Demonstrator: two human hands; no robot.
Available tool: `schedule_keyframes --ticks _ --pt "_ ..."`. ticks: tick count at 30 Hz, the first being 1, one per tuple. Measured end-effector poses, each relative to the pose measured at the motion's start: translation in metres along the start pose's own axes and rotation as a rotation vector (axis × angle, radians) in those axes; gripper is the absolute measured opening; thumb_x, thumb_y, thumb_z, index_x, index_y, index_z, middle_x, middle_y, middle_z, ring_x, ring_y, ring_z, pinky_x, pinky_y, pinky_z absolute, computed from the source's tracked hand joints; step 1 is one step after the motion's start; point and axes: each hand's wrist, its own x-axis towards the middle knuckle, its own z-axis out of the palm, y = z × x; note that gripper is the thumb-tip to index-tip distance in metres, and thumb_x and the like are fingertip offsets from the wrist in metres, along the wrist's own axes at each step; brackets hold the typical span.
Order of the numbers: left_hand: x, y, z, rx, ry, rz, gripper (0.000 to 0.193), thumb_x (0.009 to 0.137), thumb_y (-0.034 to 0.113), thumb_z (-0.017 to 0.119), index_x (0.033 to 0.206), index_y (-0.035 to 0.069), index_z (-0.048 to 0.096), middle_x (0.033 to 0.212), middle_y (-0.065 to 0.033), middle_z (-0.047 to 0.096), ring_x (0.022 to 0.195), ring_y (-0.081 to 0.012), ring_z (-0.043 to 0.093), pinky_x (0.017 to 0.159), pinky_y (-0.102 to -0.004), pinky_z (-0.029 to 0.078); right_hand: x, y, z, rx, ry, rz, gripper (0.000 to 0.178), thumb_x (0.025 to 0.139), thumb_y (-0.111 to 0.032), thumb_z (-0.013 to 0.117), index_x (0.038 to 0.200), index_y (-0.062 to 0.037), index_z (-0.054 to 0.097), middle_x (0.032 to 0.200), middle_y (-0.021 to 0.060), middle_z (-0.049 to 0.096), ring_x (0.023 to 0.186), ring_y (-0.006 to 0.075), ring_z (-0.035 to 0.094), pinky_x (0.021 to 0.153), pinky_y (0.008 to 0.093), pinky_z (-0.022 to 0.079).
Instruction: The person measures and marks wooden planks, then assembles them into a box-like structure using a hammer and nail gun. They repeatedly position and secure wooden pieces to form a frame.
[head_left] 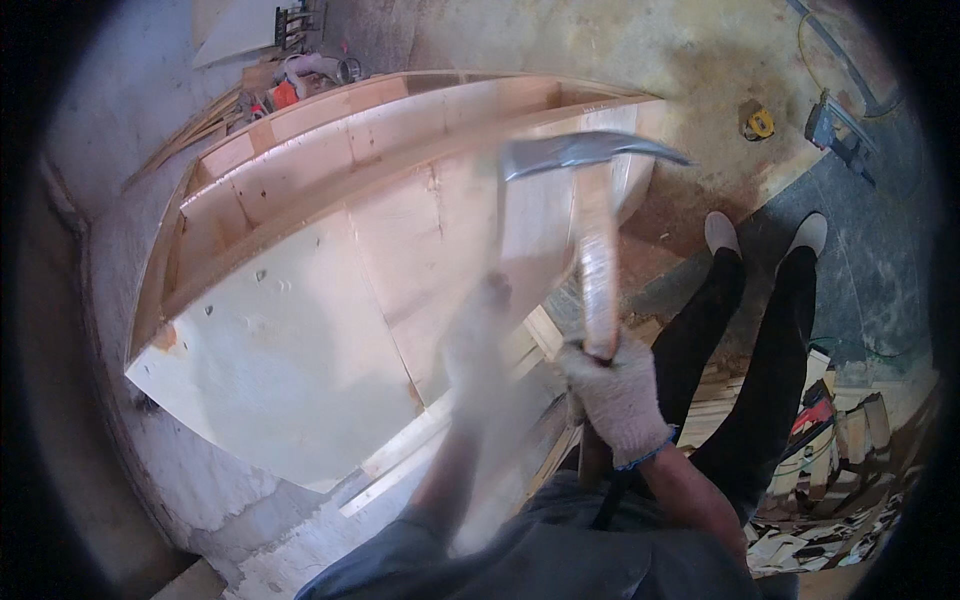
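Note:
In my right hand [620, 395], which wears a white knit glove, is a hammer [598, 260] gripped low on its pale handle. The steel head is raised, one end blunt and the other a long taper pointing right. My left hand [475, 340], in a pale glove, is smeared by motion, so its fingers and anything in them cannot be made out. It is over the near side of a large wooden boat-shaped body [290, 340] with pale panels and a raised rim. Whether it touches the panel is unclear.
Wood strips [400, 465] lie along the body's near edge. Offcuts [830, 500] are heaped at lower right. A yellow tape measure [762, 124] and a blue-grey tool [842, 138] with a hose lie on the floor. A person's legs [765, 365] stand close on the right.

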Motion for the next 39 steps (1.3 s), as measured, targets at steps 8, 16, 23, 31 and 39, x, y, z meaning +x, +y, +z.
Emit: schedule_keyframes --ticks 8,16,23,31,39 --pt "0.0 -0.009 0.0 -0.06 -0.048 -0.015 0.042 0.108 0.022 0.046 0.143 0.0 0.056 0.141 -0.0117 0.061 0.13 -0.0226 0.059 0.113 -0.0369 0.043 0.0 0.012 0.019 -0.04 -0.045 0.058 0.012 0.089 -0.01 0.071 0.092 -0.0012 0.063 0.077 0.0001 0.062 0.072 0.0101 0.061 0.063 0.0286 0.051" --pt "0.001 -0.002 0.006 -0.15 0.002 -0.073 0.045 0.104 0.021 0.049 0.141 -0.003 0.057 0.132 -0.009 0.065 0.118 -0.0174 0.06 0.102 -0.0321 0.047 0.01 0.021 0.005 0.445 0.044 -0.28 0.007 0.091 -0.009 0.067 0.089 -0.003 0.065 0.074 -0.0006 0.061 0.065 0.0072 0.06 0.057 0.0253 0.05" --pt "0.002 -0.017 0.005 -0.125 0.009 -0.023 0.04 0.104 0.021 0.052 0.137 -0.001 0.061 0.123 -0.0044 0.068 0.112 -0.0129 0.061 0.096 -0.0299 0.049 0.013 -0.006 -0.01 -0.192 0.005 -0.205 0.016 0.09 -0.013 0.071 0.1 -0.0005 0.067 0.075 0.0018 0.065 0.067 0.009 0.063 0.061 0.0287 0.052" --pt "-0.046 -0.042 -0.011 -0.565 -0.128 -0.375 0.036 0.108 0.029 0.054 0.129 0.002 0.063 0.118 -0.0088 0.068 0.108 -0.0173 0.065 0.095 -0.0333 0.052 0.013 -0.062 -0.057 -0.66 0.12 -0.661 0.027 0.089 -0.009 0.068 0.113 0.0006 0.06 0.081 0.0049 0.064 0.067 0.0153 0.067 0.062 0.0292 0.056" --pt "-0.076 -0.09 -0.02 0.209 -0.169 0.017 0.037 0.106 0.025 0.056 0.13 -0.003 0.059 0.118 -0.0122 0.069 0.105 -0.0233 0.068 0.092 -0.0354 0.055 0.023 -0.081 -0.018 -0.62 0.207 -0.52 0.032 0.086 -0.022 0.071 0.097 0.0045 0.059 0.075 0.0189 0.067 0.073 0.0301 0.071 0.067 0.0411 0.054"
